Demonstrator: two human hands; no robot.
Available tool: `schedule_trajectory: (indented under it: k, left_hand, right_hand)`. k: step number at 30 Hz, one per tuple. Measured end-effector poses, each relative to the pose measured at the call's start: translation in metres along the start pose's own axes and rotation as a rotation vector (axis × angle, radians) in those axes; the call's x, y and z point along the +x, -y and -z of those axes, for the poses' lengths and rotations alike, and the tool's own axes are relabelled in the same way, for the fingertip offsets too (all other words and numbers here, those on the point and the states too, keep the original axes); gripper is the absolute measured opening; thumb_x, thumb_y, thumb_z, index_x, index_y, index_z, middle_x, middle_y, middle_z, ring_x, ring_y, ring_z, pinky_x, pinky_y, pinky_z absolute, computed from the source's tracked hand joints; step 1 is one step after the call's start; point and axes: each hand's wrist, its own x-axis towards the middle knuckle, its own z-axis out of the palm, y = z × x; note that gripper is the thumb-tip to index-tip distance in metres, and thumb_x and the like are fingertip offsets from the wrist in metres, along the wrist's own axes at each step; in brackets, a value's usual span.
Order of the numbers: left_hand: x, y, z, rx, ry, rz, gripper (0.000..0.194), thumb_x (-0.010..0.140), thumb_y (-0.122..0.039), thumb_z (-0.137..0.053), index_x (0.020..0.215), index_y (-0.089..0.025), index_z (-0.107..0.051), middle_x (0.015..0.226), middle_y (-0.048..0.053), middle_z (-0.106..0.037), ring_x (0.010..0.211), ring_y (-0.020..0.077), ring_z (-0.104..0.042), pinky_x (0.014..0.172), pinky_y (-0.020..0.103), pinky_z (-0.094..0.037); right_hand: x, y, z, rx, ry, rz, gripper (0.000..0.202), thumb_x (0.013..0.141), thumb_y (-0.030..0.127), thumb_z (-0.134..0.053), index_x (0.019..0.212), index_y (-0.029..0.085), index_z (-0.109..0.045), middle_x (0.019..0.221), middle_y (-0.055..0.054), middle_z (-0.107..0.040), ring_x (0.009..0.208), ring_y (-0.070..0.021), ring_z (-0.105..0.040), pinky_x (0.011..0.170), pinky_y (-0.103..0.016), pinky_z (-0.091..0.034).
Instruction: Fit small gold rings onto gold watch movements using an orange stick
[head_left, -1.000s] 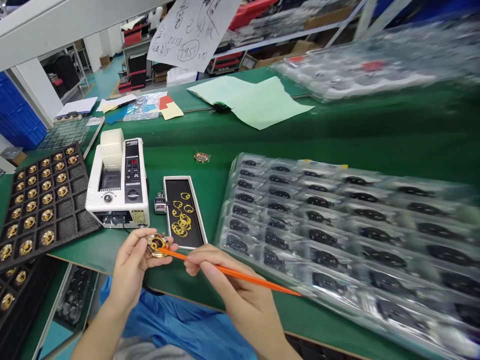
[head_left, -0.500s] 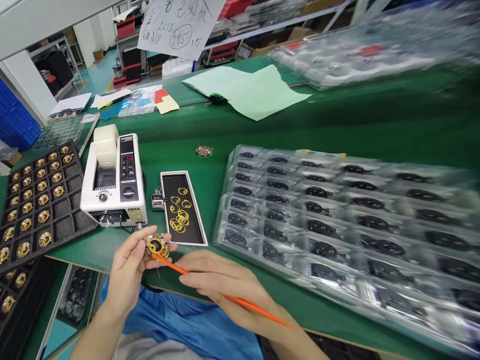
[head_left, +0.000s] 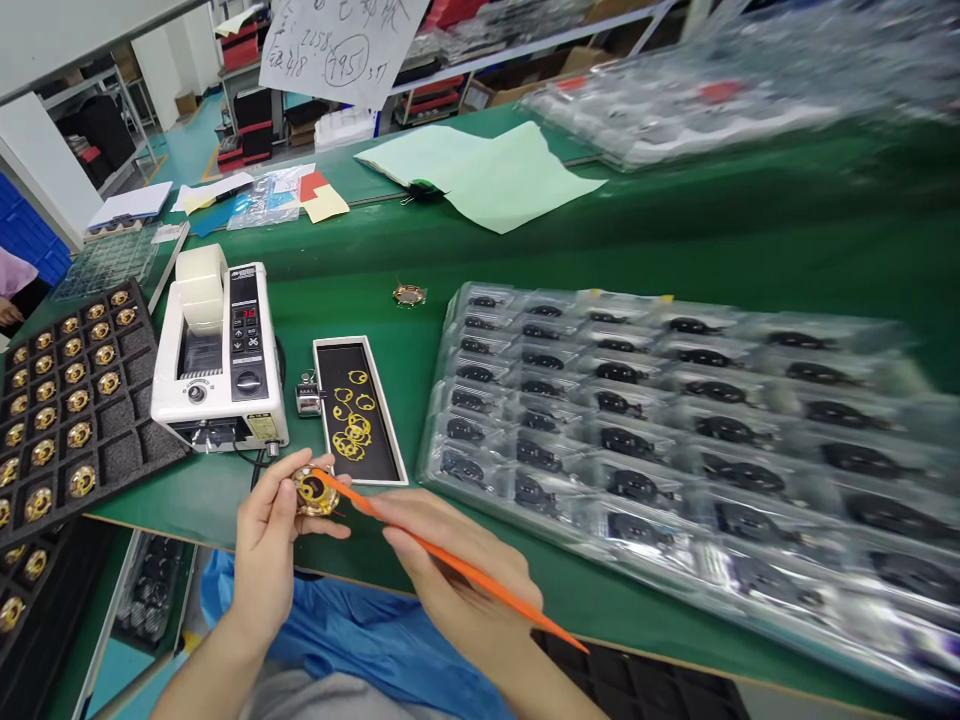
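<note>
My left hand [head_left: 268,530] pinches a round, gold-rimmed, watch-like part [head_left: 313,494] between thumb and fingers, its dark and yellow face turned up. My right hand [head_left: 465,560] is closed around slim orange tweezers [head_left: 491,590]. The front tip of the tweezers meets the upper part of the face; whether it grips anything there is too small to tell. Just beyond the hands lies a white-rimmed black tray [head_left: 384,420] with several thin yellow rings [head_left: 352,437] in it. A similar gold part [head_left: 409,295] rests farther back on the green bench.
A white tape dispenser [head_left: 225,375] and a small counter [head_left: 307,395] stand left of the tray. Black foam trays [head_left: 124,420] of gold parts lie at far left. Clear blister trays [head_left: 600,420] with black pieces fill the right side. Green paper [head_left: 502,185] lies behind.
The tweezers' tip has moved up across the part's face, from its lower edge to the upper part. My right hand has turned, and the view has shifted slightly.
</note>
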Motion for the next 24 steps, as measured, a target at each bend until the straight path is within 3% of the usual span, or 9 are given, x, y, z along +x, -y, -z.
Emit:
schedule_trajectory:
  k: [7, 13, 16, 19, 24]
  left_hand:
    - [-0.002, 0.003, -0.006, -0.057, -0.063, 0.025, 0.032, 0.081, -0.043, -0.073, 0.105, -0.021, -0.069, 0.115, 0.010, -0.074, 0.105, 0.0286, -0.071, 0.077, 0.034, -0.062]
    - [0.000, 0.003, -0.004, -0.046, -0.081, 0.036, 0.034, 0.079, -0.043, -0.074, 0.103, -0.021, -0.064, 0.110, 0.011, -0.075, 0.107, 0.0308, -0.070, 0.082, 0.039, -0.060]
    - [0.004, 0.004, -0.001, -0.051, -0.073, 0.067, 0.031, 0.077, -0.038, -0.076, 0.098, -0.020, -0.061, 0.105, 0.010, -0.076, 0.104, 0.0305, -0.071, 0.078, 0.038, -0.061]
    - [0.008, 0.004, 0.003, -0.069, -0.053, 0.105, 0.034, 0.071, -0.031, -0.081, 0.093, -0.020, -0.057, 0.094, 0.008, -0.078, 0.092, 0.0279, -0.075, 0.067, 0.031, -0.061]
    - [0.010, 0.002, 0.007, -0.058, -0.029, 0.126, 0.038, 0.065, -0.021, -0.082, 0.090, -0.019, -0.053, 0.088, 0.006, -0.078, 0.081, 0.0250, -0.077, 0.058, 0.023, -0.059]
  right_hand:
    - [-0.004, 0.006, -0.015, -0.046, -0.074, -0.068, 0.041, 0.088, 0.006, -0.057, 0.119, 0.031, -0.069, 0.097, -0.004, -0.077, 0.081, -0.0214, -0.073, 0.065, -0.034, -0.062]
    - [-0.006, -0.003, -0.016, -0.246, 0.095, 0.245, 0.046, 0.088, 0.004, -0.054, 0.129, 0.024, -0.062, 0.105, -0.011, -0.076, 0.092, -0.0241, -0.072, 0.072, -0.037, -0.063]
    - [-0.004, -0.004, -0.012, -0.249, 0.174, 0.296, 0.045, 0.088, 0.004, -0.054, 0.128, 0.023, -0.063, 0.106, -0.011, -0.076, 0.095, -0.0242, -0.071, 0.074, -0.037, -0.062]
    - [0.003, -0.002, -0.004, -0.086, 0.154, 0.145, 0.035, 0.091, 0.008, -0.053, 0.118, 0.025, -0.068, 0.099, -0.008, -0.076, 0.089, -0.0216, -0.071, 0.074, -0.036, -0.061]
    - [0.015, -0.005, 0.009, 0.260, -0.067, -0.282, 0.020, 0.096, 0.030, -0.054, 0.093, 0.025, -0.073, 0.077, -0.004, -0.070, 0.072, -0.0184, -0.066, 0.063, -0.031, -0.055]
